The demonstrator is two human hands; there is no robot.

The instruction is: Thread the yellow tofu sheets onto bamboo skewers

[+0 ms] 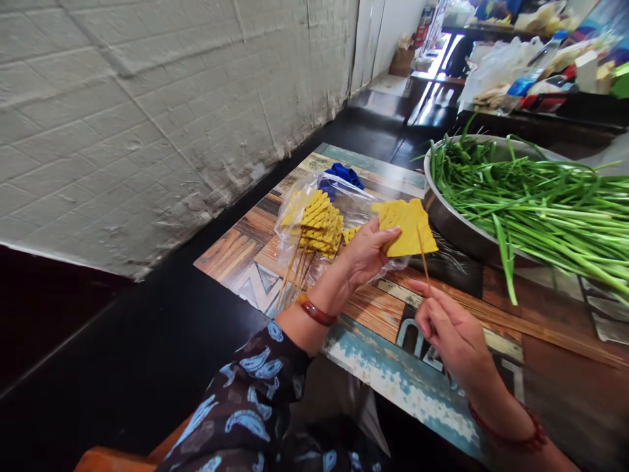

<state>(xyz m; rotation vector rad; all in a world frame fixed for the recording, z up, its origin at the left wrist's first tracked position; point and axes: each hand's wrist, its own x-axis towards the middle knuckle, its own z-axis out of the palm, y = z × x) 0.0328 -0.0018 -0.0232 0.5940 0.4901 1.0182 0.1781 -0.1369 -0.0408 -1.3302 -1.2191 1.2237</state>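
My left hand (366,252) grips a flat yellow sheet of food (407,229) by its near left edge, thumb on top. A thin wooden skewer (423,259) is pinched in my right hand (455,334), its upper end at the face of the sheet; how deep it goes in I cannot tell. To the left of my left hand, a stack of skewered yellow pieces (319,223) lies on a clear plastic bag (363,190), sticks pointing toward me. Another yellow piece shows partly behind my left hand.
A large metal basin (432,196) heaped with long green stalks (531,190) stands at the right. Behind the bag lies a blue bundle (344,174). A whitish wall (196,118) runs along the left. Plastic bags (496,69) and a bottle (535,65) are on a farther table.
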